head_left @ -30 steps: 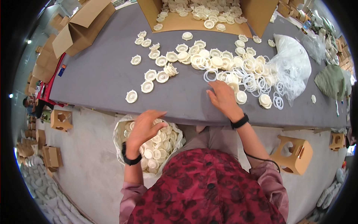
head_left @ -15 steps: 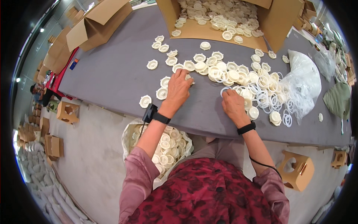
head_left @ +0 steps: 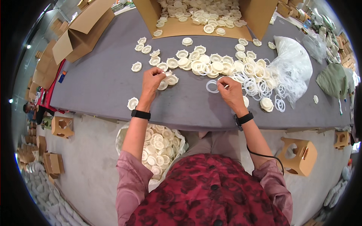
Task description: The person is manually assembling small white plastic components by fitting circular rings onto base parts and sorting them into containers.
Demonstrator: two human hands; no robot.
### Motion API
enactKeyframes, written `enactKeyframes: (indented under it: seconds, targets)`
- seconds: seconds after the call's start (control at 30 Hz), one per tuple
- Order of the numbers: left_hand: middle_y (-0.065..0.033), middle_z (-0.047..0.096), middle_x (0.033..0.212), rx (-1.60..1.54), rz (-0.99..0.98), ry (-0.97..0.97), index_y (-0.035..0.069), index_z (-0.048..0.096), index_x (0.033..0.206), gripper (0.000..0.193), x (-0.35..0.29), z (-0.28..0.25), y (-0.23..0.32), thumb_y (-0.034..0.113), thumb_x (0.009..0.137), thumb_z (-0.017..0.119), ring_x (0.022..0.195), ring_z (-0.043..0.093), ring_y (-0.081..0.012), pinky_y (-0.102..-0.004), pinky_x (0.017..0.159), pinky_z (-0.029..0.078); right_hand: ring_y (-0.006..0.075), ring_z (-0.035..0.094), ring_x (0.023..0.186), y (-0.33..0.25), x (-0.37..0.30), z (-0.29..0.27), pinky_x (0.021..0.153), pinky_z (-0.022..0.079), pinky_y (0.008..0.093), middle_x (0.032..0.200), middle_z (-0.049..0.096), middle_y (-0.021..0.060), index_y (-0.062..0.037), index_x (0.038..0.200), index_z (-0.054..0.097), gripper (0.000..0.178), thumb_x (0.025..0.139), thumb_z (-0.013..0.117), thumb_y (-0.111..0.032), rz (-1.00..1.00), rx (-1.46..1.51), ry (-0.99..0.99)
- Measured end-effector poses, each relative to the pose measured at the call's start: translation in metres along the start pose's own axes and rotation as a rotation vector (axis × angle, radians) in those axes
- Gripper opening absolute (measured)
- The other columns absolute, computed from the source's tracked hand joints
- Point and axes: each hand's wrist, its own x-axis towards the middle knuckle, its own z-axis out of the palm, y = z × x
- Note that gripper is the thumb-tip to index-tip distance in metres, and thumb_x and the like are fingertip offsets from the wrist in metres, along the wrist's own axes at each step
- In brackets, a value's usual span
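My left hand (head_left: 152, 81) is closed, its thumb and fingertips pinched at the edge of a small group of white plastic caps (head_left: 172, 80) on the grey tabletop. A translucent sealing ring (head_left: 211, 86) is pinched by my right hand (head_left: 230, 93), whose fingers are curled together. Beyond both hands spreads a heap of caps (head_left: 217, 67), round with small lugs on their rims. More loose rings (head_left: 265, 89) lie tangled at the heap's right side, beside a clear plastic bag (head_left: 292, 69).
A large cardboard box (head_left: 260, 19), open toward me, holds many caps at the back. Another open carton (head_left: 85, 34) stands far left. Below the table edge is a white sack (head_left: 120, 137) of caps. A brown stool (head_left: 298, 156) stands right on the floor.
My left hand has drawn back a little from over the caps, leaving several visible beside its fingertips. My right hand has pulled the ring away from the heap. The whole view has shifted.
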Motion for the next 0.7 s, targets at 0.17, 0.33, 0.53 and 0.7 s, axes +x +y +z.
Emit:
enactKeyframes:
  seconds: [0.17,0.33,0.53,0.7]
  targets:
    - [0.0020,0.061,0.077,-0.129,-0.012,-0.052,0.001,0.064,0.094,0.013,-0.024,0.015,0.005,0.011,0.088,0.069,0.065,0.051,-0.0038,-0.0210,0.058,0.039,0.0033,0.052,0.066,-0.013,-0.013,-0.016,0.056,0.041,0.0207,0.076,0.061,-0.0023,-0.0015,0.090,0.065,0.016,0.094,0.062,-0.016,0.192,0.332,-0.107]
    - [-0.0022,0.067,0.087,-0.364,-0.112,-0.222,-0.001,0.063,0.108,0.021,-0.069,0.061,0.006,0.011,0.092,0.067,0.074,0.061,-0.0080,-0.0227,0.067,0.050,0.0007,0.047,0.063,-0.034,-0.033,-0.018,0.051,0.036,0.0160,0.074,0.060,-0.0035,-0.0042,0.092,0.065,0.013,0.095,0.063,-0.017,0.326,0.663,-0.188]
    - [-0.0090,0.067,0.109,-0.904,-0.389,-0.397,-0.005,0.061,0.114,0.023,-0.119,0.103,0.010,0.013,0.099,0.059,0.097,0.063,-0.0139,-0.0291,0.086,0.052,0.0016,0.049,0.066,-0.032,-0.049,-0.003,0.056,0.040,0.0193,0.075,0.059,-0.0032,-0.0011,0.092,0.065,0.012,0.094,0.064,-0.013,0.190,0.428,-0.166]
    - [-0.0081,0.067,0.107,-0.951,-0.343,-0.447,-0.003,0.062,0.113,0.021,-0.134,0.105,-0.004,0.011,0.098,0.059,0.093,0.063,-0.0132,-0.0288,0.083,0.052,0.0029,0.051,0.067,-0.029,-0.057,0.003,0.059,0.042,0.0209,0.075,0.059,-0.0025,0.0009,0.091,0.064,0.012,0.094,0.064,-0.011,0.123,0.342,-0.140]
